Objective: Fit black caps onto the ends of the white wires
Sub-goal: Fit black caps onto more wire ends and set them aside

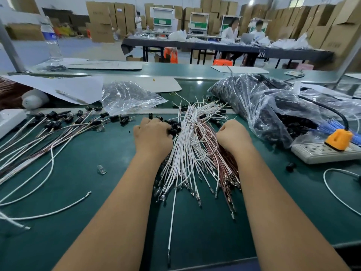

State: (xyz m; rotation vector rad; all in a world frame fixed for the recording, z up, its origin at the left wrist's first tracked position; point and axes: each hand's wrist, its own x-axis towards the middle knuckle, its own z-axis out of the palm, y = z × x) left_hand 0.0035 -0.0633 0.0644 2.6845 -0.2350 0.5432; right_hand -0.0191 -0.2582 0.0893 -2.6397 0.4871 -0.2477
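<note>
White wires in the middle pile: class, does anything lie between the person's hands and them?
Nothing visible does. The left hand rests among loose black caps at the white wires, and the right hand sits on the pile's reddish wires.

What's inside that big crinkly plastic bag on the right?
The big plastic bag is full of small black caps. Blue wires show at its right side. Folds and glare hide whatever lies deeper.

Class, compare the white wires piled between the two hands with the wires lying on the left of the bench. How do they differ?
The central pile lies bunched in a fan with bare metal ends nearest the camera; the left wires are spread loosely. Many left wires carry black caps at their far ends; few in the central pile visibly do. Both lie on the green bench and mix white with brownish wires.
</note>
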